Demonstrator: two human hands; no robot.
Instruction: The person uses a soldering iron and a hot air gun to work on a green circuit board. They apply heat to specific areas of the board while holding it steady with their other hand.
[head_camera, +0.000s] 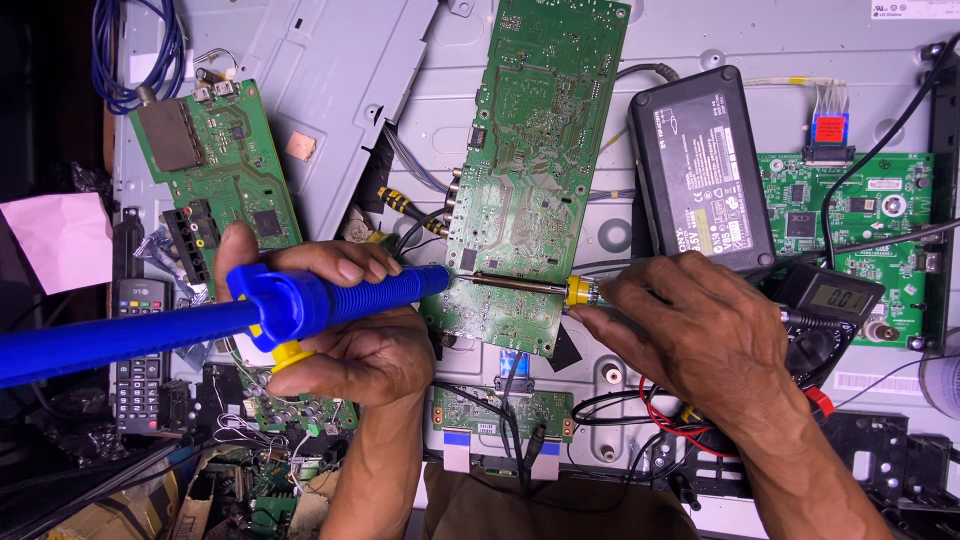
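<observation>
Head view: I see a black power adapter (705, 165) and a multimeter (828, 300) crowding the right. My left hand (345, 325) grips the blue desoldering pump (250, 315); my right hand (690, 335) holds the soldering iron (530, 287), both tips meeting on the long green circuit board (530, 150).

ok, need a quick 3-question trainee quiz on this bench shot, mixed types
1. True or false: the left hand holds the blue desoldering pump.
2. Which tool does the right hand hold? A) soldering iron B) screwdriver C) tweezers
3. Fill in: both tool tips meet at the lower edge of the long green ____.

Key: 1 true; 2 A; 3 circuit board
</observation>
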